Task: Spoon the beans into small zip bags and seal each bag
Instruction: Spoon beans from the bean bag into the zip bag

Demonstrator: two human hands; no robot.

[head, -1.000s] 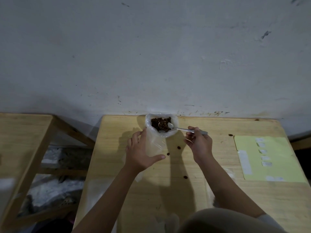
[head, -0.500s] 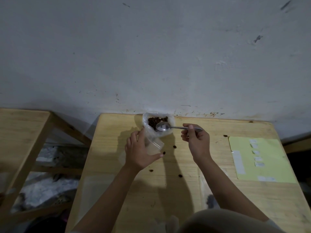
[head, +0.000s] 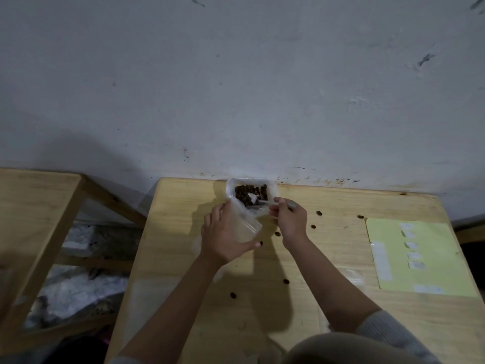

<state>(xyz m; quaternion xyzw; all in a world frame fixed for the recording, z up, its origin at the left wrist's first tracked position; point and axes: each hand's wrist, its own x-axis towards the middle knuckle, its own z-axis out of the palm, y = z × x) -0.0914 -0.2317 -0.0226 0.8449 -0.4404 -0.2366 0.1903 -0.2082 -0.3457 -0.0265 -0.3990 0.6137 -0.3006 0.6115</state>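
A clear plastic bag of dark beans (head: 250,191) stands open at the table's far edge by the wall. My right hand (head: 291,219) pinches a metal spoon (head: 258,200) by its handle, and the bowl dips into the beans. My left hand (head: 223,235) holds a small clear zip bag (head: 246,228) just in front of the bean bag, thumb curled under it. Its mouth points toward the spoon.
Several loose beans (head: 284,281) lie scattered on the wooden table (head: 328,306). A yellow sheet with white labels (head: 412,256) lies at the right. More clear bags (head: 353,275) lie beside it. A second wooden table (head: 34,206) stands to the left.
My right hand has swung the spoon from above the bean bag's rim back down into the beans. My left hand keeps the small bag in about the same place.
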